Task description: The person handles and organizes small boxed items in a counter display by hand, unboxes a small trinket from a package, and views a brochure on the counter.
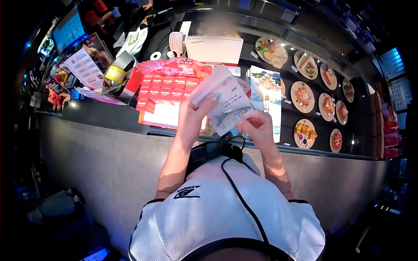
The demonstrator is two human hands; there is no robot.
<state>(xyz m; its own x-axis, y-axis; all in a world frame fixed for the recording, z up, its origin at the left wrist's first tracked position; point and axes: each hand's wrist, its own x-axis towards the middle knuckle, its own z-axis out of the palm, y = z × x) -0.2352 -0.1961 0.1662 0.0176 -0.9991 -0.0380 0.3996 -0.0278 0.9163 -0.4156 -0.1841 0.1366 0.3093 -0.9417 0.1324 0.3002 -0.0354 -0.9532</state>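
Both my hands hold a white paper sheet [230, 96] printed with small black text and line drawings. My left hand [194, 116] grips its left side, with the thumb lying over the front. At the lower right corner, my right hand [257, 127] pinches the paper between thumb and curled fingers. The sheet is tilted and creased, its bottom edge folded. Behind it, a display box of red small boxes [167, 89] stands on the counter, partly covered by the paper. An illustrated leaflet [264, 101] lies just right of the sheet.
A glass-topped display counter [300, 102] holds several plates of food at the right. A spiral-bound desk calendar [214, 48] stands behind the red boxes. Farther left are a yellow tape roll [114, 74], a printed menu card [83, 68] and a screen [68, 30]. A black cable [244, 195] hangs across my shirt.
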